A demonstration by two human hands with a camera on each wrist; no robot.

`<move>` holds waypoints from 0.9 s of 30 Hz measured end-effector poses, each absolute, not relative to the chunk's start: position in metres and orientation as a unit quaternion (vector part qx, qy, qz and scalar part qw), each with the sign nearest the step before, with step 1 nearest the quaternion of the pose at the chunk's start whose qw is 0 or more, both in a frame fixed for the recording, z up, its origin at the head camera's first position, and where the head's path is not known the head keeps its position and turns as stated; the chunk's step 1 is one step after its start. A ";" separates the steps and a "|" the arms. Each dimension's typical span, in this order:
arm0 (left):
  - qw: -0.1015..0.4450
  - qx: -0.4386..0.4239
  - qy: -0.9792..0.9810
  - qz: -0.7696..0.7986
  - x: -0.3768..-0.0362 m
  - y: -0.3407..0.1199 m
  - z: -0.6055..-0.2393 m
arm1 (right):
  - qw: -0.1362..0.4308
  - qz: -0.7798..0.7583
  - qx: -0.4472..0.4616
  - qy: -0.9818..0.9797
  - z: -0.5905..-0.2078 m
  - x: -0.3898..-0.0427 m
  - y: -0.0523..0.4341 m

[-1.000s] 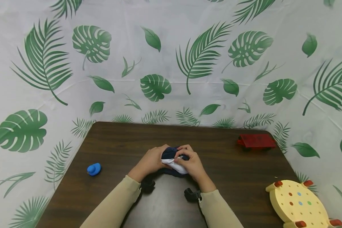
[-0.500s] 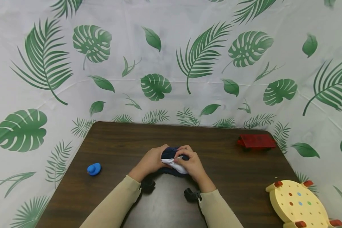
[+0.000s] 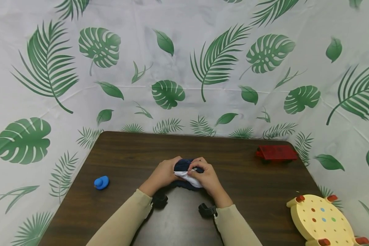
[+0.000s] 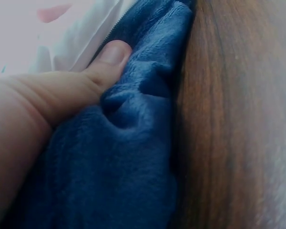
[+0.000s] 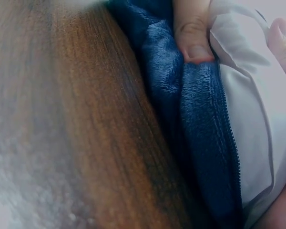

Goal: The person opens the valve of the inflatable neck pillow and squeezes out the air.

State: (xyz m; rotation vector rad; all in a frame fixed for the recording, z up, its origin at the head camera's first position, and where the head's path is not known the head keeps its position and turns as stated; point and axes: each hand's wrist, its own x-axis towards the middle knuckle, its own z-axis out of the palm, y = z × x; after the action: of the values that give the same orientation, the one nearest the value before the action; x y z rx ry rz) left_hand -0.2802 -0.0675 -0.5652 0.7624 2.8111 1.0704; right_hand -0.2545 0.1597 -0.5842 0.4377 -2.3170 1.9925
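Both hands are on a navy plush zippered piece [image 3: 182, 166] near the table's middle; white fabric [image 3: 192, 180] shows in its opening. My left hand [image 3: 163, 172] grips the left side. In the left wrist view its thumb [image 4: 81, 86] presses into the blue plush [image 4: 128, 157] beside the zipper edge. My right hand [image 3: 208, 175] pinches at the right of the opening with thumb and index finger. The zipper teeth [image 5: 233, 148] run between plush and white fabric [image 5: 248, 114] in the right wrist view. What the right fingertips pinch is too small to tell.
A blue toy duck [image 3: 101, 182] sits at the left of the brown table [image 3: 135, 147]. At the back right stands a red wheeled toy [image 3: 276, 152]. A round yellow board with red pegs [image 3: 321, 218] lies at the right edge. Leaf-print cloth [image 3: 184, 68] hangs behind.
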 end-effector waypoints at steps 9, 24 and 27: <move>-0.003 0.250 0.912 0.326 -0.279 -0.066 -0.566 | 0.016 0.650 0.128 -0.749 -0.587 -0.256 0.160; -0.016 0.260 0.911 0.319 -0.275 -0.064 -0.567 | 0.007 0.656 0.117 -0.746 -0.588 -0.255 0.159; -0.017 0.261 0.912 0.317 -0.275 -0.063 -0.567 | 0.008 0.657 0.117 -0.744 -0.588 -0.255 0.159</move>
State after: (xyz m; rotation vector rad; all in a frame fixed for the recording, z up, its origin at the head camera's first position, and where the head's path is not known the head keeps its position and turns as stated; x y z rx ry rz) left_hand -0.2748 -0.0632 -0.5668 0.8278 2.8952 1.0065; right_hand -0.2551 0.1589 -0.5880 0.3660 -2.3275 2.0547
